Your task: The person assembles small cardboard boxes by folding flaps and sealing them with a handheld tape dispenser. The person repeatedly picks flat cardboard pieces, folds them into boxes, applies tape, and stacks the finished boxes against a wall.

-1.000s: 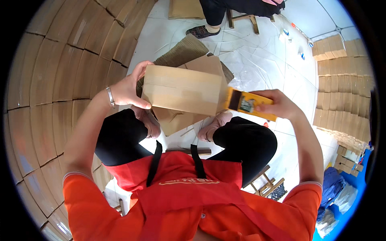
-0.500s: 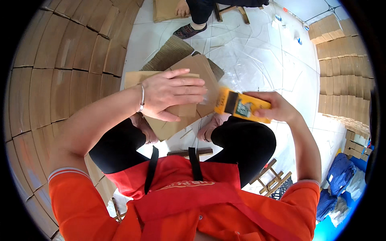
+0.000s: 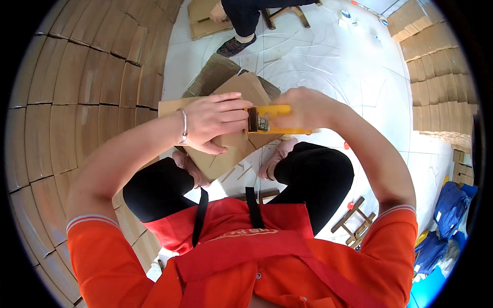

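Note:
My left hand [image 3: 215,122] lies flat, fingers outstretched, on a folded brown cardboard piece [image 3: 218,163] between my knees. My right hand [image 3: 308,109] is closed around a yellow tape dispenser [image 3: 280,130] with a dark band and a green label. The dispenser's front end is right by my left fingertips, at the right edge of the cardboard; whether it touches the board I cannot tell. Beyond my left hand lie more cardboard sheets [image 3: 251,85] and a bundle of corrugated pieces [image 3: 215,73].
Cardboard stacks form a wall on the left [image 3: 61,92], with more stacks [image 3: 441,77] on the right. Ahead, another person's leg and shoe [image 3: 237,45] show beside cardboard [image 3: 203,20]. A wooden stool [image 3: 354,220] stands by my right knee. Clear strips litter the white floor [image 3: 323,61].
My right hand has brought the tape dispenser left, up to my left fingertips, and turned it. My left hand stays on the cardboard. The view has shifted slightly.

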`<action>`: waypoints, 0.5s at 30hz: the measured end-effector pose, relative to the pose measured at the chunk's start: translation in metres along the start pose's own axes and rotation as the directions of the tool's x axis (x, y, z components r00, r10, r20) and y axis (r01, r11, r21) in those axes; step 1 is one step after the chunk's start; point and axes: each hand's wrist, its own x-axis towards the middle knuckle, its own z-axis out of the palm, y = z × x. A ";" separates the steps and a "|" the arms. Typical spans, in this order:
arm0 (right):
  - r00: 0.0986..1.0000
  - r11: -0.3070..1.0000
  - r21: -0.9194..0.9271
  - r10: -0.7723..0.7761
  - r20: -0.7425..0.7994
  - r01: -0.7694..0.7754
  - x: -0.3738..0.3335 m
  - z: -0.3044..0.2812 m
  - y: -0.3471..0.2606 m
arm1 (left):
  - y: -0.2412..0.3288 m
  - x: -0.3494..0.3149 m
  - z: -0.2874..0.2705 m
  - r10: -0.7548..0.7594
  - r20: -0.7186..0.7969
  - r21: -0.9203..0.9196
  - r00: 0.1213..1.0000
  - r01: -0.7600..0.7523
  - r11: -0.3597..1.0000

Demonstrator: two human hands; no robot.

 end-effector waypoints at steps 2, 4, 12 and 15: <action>0.993 0.963 -0.266 -0.068 -0.100 0.039 0.002 0.021 0.009 | -0.006 0.017 -0.001 0.085 0.103 0.022 0.991 -0.088 0.996; 0.994 0.856 -0.513 0.018 -0.110 -0.072 0.015 0.058 0.026 | -0.003 0.035 -0.002 0.101 0.286 0.031 0.953 -0.114 0.993; 0.674 0.879 0.445 0.225 -0.704 0.172 -0.033 0.075 0.030 | 0.021 0.095 -0.001 -0.131 0.839 0.289 0.528 -0.229 0.930; 0.631 0.546 0.718 0.386 -0.673 0.432 -0.026 0.094 0.023 | 0.019 0.066 -0.010 -0.129 0.566 0.213 0.814 0.006 0.977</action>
